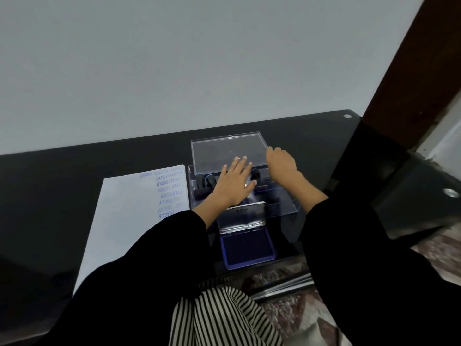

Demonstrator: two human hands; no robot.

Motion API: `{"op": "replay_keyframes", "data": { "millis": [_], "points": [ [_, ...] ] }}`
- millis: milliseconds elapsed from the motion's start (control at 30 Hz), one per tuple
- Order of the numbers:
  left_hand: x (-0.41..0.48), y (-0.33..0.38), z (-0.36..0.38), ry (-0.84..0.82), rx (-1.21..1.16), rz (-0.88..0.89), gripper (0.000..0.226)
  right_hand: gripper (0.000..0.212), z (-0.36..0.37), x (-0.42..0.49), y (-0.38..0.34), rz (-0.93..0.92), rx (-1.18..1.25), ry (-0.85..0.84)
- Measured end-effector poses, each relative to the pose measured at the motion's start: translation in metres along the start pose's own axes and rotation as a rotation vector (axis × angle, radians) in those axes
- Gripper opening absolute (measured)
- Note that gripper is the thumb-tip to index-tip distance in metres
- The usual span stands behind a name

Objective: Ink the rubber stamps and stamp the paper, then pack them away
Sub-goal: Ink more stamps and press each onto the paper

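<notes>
– Striped cloth point(224, 318) at the bottom edge, over the lap; black sleeves point(149, 270) run up on both sides. What sits past it?

– Ink pad point(247, 248), open, blue face up, at the near edge of the black table point(50, 183). Its metal lid point(242, 218) stands up on the far side, just in front of the clear box point(282, 203).

– Stamps?

– Rubber stamps point(209, 181) in the box, dark handles upright. Two show at the left end, one more between the hands. Box lid point(227, 151) raised, standing along the far edge.

– Hands?

– Left hand point(233, 182) flat, fingers straight and spread, over the middle of the box. Touching the stamps or just above them: cannot tell. Right hand point(282, 166) at the box lid's right edge, back to the camera, fingers curled out of sight. Whether it grips the lid: cannot tell.

– Paper?

– Paper point(124, 208) flat on the table, left of the box, its far right corner close by the box's left wall. Blue stamp marks in rows down the right margin; "FRAGILE", "AIR MAIL", "SAMPLE" legible. Grey wall point(174, 58) behind.
</notes>
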State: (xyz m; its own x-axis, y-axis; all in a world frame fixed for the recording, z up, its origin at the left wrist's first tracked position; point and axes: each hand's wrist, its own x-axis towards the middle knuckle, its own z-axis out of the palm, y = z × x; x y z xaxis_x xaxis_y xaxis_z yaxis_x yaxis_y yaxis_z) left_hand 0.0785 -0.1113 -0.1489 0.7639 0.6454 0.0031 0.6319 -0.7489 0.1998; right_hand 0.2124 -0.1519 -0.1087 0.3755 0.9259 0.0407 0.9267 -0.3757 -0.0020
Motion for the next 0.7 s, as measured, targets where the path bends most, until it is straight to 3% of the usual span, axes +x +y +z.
{"op": "replay_keyframes", "data": {
  "millis": [700],
  "points": [
    [0.000, 0.000, 0.000, -0.008, 0.002, -0.001, 0.058, 0.025, 0.010, 0.008, -0.008, 0.014, 0.046, 0.053]
  ]
}}
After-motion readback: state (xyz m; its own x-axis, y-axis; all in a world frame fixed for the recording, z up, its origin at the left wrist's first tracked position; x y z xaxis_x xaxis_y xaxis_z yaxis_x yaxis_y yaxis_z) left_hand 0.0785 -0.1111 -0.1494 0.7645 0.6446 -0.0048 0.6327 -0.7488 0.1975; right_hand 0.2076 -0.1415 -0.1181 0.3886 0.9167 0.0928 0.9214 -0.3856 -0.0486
